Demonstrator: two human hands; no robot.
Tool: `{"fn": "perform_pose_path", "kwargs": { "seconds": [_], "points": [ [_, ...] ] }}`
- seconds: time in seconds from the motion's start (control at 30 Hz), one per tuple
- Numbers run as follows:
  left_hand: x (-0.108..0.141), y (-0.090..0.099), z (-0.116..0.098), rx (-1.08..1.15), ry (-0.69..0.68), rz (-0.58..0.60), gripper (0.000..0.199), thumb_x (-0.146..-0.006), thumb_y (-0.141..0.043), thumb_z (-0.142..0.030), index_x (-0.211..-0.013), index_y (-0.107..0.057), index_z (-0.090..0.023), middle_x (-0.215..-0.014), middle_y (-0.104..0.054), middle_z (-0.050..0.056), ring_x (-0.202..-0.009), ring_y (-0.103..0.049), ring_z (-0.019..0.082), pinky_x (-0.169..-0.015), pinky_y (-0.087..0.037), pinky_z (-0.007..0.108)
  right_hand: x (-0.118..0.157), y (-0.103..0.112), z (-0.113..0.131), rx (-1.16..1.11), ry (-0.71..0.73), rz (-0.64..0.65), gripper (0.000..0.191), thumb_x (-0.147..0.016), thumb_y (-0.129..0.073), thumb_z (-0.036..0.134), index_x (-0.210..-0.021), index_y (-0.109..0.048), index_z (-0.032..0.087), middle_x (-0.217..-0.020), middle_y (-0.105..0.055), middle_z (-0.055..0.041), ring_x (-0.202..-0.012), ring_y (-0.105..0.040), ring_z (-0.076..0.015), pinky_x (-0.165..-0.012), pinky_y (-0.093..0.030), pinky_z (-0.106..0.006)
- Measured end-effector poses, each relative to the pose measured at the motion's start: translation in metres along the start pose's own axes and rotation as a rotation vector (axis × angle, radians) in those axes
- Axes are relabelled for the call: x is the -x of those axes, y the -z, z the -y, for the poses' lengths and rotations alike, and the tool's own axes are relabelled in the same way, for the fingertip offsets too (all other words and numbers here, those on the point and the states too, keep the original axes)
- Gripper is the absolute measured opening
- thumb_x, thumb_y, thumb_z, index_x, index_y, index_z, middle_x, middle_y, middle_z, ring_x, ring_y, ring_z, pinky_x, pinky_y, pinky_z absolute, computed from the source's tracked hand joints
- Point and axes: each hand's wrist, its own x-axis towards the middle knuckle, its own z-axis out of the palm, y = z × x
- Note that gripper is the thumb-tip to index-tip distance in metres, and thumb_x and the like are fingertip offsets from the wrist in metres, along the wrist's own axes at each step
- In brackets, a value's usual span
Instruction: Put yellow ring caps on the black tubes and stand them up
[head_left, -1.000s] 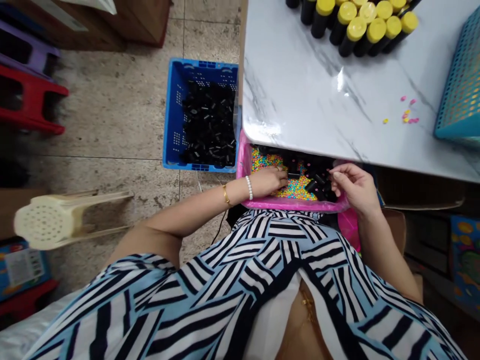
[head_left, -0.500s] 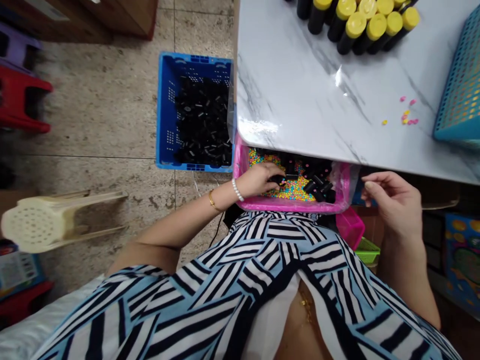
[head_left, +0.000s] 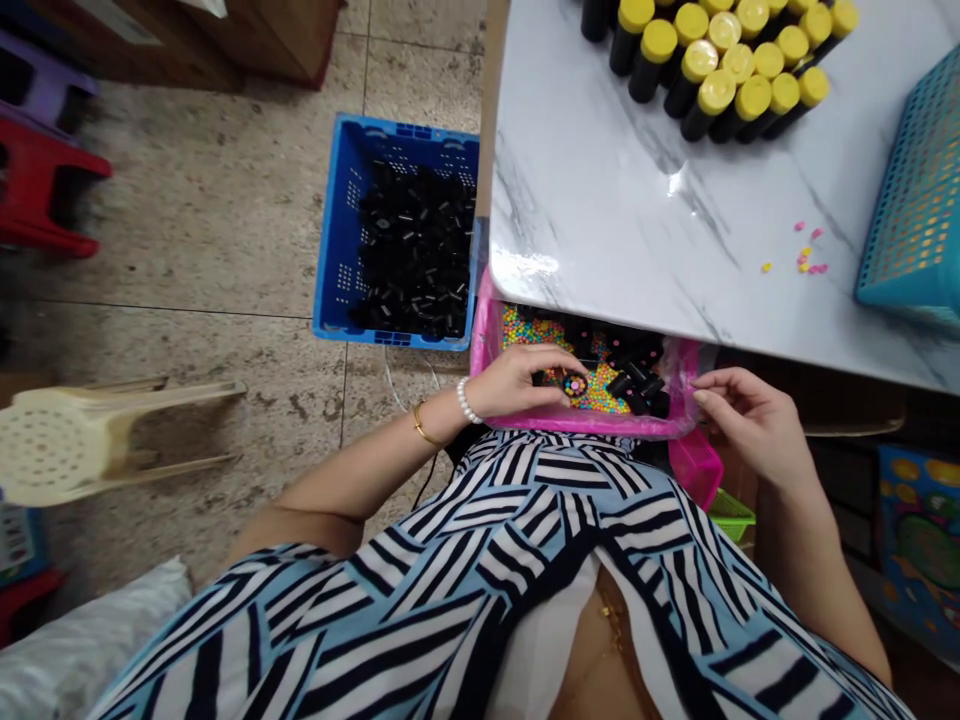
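A speckled tile floor [head_left: 187,230] is seen, with a cream plastic stool [head_left: 82,440] placed left, a red plastic stool [head_left: 45,185] set farther left, and a marble-topped desk [head_left: 600,200] positioned right.

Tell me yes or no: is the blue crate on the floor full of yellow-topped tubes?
No, the blue crate holds loose black pieces, while the yellow-topped tubes are on the marble table.

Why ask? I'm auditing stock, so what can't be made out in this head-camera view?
Head view:
- Black cylinders in the pink-lined tray: the rear ones are hidden under the white marble table.
- Small round black piece by the left hand: too small to read, and partly under the fingers.
- Yellow-capped black tubes: cut off by the top edge.
- Black parts in the blue plastic crate: lower layers hidden by the upper ones.
- Teal perforated basket: cut off by the right edge.
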Motion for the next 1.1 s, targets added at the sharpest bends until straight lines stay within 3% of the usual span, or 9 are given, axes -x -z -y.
{"fn": "perform_pose_path", "kwargs": {
  "seconds": [0.17,0.27,0.5,0.7,0.87,1.0,1.1],
  "points": [
    [0.0,-0.008,0.024,-0.345,0.076,0.165,0.034,-0.09,-0.074,-0.019,-0.124,-0.073,-0.017,-0.115,-0.075,0.013,-0.109,-0.07,0.026,-0.1,-0.056,0.043,0.002,0.002,0.003,0.071,0.011,-0.007,0.02,-0.09,-0.077,0.039,-0.1,-0.075,0.022,-0.08,-0.069,-0.0022,-0.065,-0.057,-0.0106,-0.055,-0.049,-0.02],
    [0.004,-0.012,0.028,-0.448,0.101,0.235,0.037,-0.088,-0.074,-0.017,-0.125,-0.073,-0.018,-0.113,-0.074,0.013,-0.106,-0.069,0.028,-0.098,-0.055,0.043,0.003,-0.001,0.001,0.083,0.022,0.006,0.018,-0.09,-0.077,0.037,-0.101,-0.075,0.023,-0.08,-0.068,-0.0013,-0.067,-0.058,-0.0101,-0.059,-0.048,-0.02],
    [0.002,-0.005,0.01,-0.165,0.026,0.133,0.036,-0.092,-0.077,-0.034,-0.124,-0.073,-0.02,-0.114,-0.075,0.01,-0.108,-0.07,0.023,-0.098,-0.056,0.037,0.003,-0.001,0.009,0.041,0.029,0.006,0.017,-0.09,-0.077,0.038,-0.099,-0.075,0.024,-0.08,-0.069,-0.0012,-0.066,-0.059,-0.011,-0.06,-0.049,-0.022],
    [-0.002,-0.001,0.013,0.014,0.048,0.135,0.033,-0.09,-0.077,-0.028,-0.123,-0.075,-0.023,-0.117,-0.077,0.009,-0.109,-0.073,0.022,-0.098,-0.058,0.037,0.005,0.008,0.026,0.006,-0.002,-0.104,0.022,-0.084,-0.082,0.042,-0.093,-0.076,0.022,-0.074,-0.067,-0.0027,-0.061,-0.057,-0.0126,-0.053,-0.047,-0.024],
    [-0.011,0.008,-0.032,0.137,-0.099,-0.006,0.036,-0.095,-0.071,-0.026,-0.13,-0.071,-0.025,-0.123,-0.076,0.009,-0.115,-0.073,0.02,-0.102,-0.058,0.034,0.009,0.019,0.032,0.03,0.032,-0.212,0.021,-0.087,-0.079,0.04,-0.098,-0.077,0.023,-0.071,-0.067,-0.0017,-0.057,-0.056,-0.0121,-0.05,-0.045,-0.024],
    [-0.035,0.018,-0.067,-0.052,-0.269,-0.213,0.036,-0.097,-0.067,-0.023,-0.133,-0.067,-0.022,-0.123,-0.076,0.009,-0.113,-0.073,0.017,-0.1,-0.058,0.03,0.006,0.018,0.039,0.022,0.046,-0.207,0.022,-0.088,-0.078,0.04,-0.098,-0.077,0.021,-0.071,-0.066,-0.0018,-0.058,-0.056,-0.0122,-0.051,-0.045,-0.023],
    [-0.062,0.027,-0.068,-0.243,-0.296,-0.372,0.031,-0.096,-0.067,-0.023,-0.127,-0.069,-0.022,-0.116,-0.078,0.006,-0.11,-0.072,0.017,-0.1,-0.057,0.034,0.001,0.013,0.043,0.043,0.058,-0.138,0.023,-0.088,-0.078,0.041,-0.098,-0.076,0.02,-0.073,-0.067,-0.0024,-0.061,-0.056,-0.0116,-0.055,-0.046,-0.023]
  ]
}}
